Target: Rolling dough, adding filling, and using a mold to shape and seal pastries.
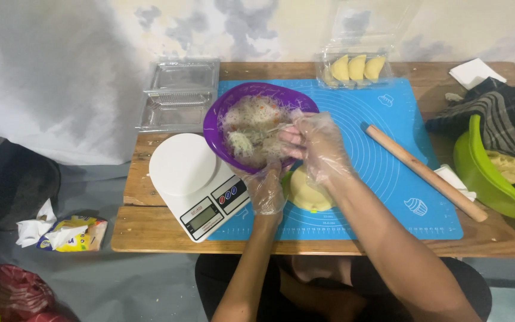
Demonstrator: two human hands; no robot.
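While your gloved left hand (267, 189) cupped the near rim of the tilted purple plastic bowl (222, 113), fingers curled around it, a pale round dough disc (306, 192) lay just beside it on the blue silicone mat (388, 161). Your gloved right hand (317, 146) reached into the bowl, fingertips pinched on the shredded noodle filling (248, 128); beyond stood a clear plastic box of folded dumplings (356, 68).

even, fairly bright indoor light from above, soft with no hard shadows, only a faint dark patch under the wooden table (150, 232) at the bottom of the frame. mild glare on the clear plastic trays (180, 92) at upper left and on the white kitchen scale (183, 164), plus sheen on the clear gloves. centre is sharp; wide-angle lens bends the table edges, and the corners go soft and a bit dimmer.
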